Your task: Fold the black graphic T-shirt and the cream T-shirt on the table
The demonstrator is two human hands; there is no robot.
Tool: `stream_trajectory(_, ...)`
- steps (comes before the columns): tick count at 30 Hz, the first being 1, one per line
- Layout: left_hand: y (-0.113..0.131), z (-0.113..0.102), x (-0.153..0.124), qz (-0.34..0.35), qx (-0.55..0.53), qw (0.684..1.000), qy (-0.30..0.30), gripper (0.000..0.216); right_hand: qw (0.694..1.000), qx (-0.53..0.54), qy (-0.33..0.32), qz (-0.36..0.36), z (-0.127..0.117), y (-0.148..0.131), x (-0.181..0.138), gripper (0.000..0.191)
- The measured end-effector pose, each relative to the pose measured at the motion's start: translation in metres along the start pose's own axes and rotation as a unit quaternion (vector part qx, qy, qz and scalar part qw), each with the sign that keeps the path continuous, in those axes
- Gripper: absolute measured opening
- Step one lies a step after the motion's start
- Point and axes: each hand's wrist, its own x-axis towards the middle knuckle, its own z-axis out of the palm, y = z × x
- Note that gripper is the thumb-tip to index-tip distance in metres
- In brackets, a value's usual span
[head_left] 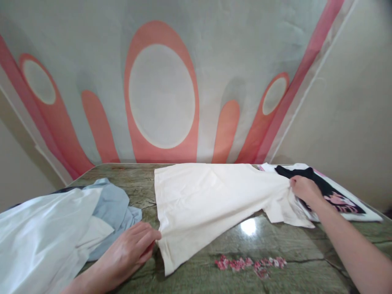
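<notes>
A cream T-shirt (208,196) lies stretched sideways over the table, its hem at the left and a sleeve hanging at the right. My left hand (131,251) pinches the hem edge near its lower part. At the other end, my right hand (306,190) is closed on the shirt's shoulder area, pulling the cloth into creases. Beneath and beyond the right hand lies a black and white garment (330,194) with a pink print. The fingertips of both hands are partly hidden by the cloth.
A loose heap of white cloth (45,237) and light blue cloth (113,204) covers the left side. The table (196,277) has a green-brown marbled top with a pink flower pattern (251,264). Behind it hangs a grey and coral backdrop (162,94).
</notes>
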Motion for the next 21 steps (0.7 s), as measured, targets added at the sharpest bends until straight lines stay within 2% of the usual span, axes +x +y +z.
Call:
stream_trajectory(5,0.003,-0.005,0.003,-0.002,0.012,0.999,-0.030,0.018,0.999,0.019,-0.032,0.033,-0.003,0.003,-0.002,0.026)
stream_trajectory(7,0.008,-0.005,0.004,0.013,0.011,0.999,-0.047,0.018,0.998,0.034,-0.051,0.028,0.000,0.005,-0.002,0.023)
stream_trajectory(10,0.016,-0.004,0.006,0.035,0.006,0.997,-0.062,0.018,0.998,0.057,-0.039,0.007,0.009,0.006,0.003,0.020)
stream_trajectory(16,0.021,-0.002,0.006,0.032,-0.011,0.998,-0.055,0.017,0.996,0.090,-0.017,-0.017,0.024,0.013,0.014,0.030)
stream_trajectory(21,0.028,-0.003,0.008,0.048,-0.028,0.998,-0.035,0.014,0.988,0.143,-0.063,-0.007,0.026,0.025,0.018,0.033)
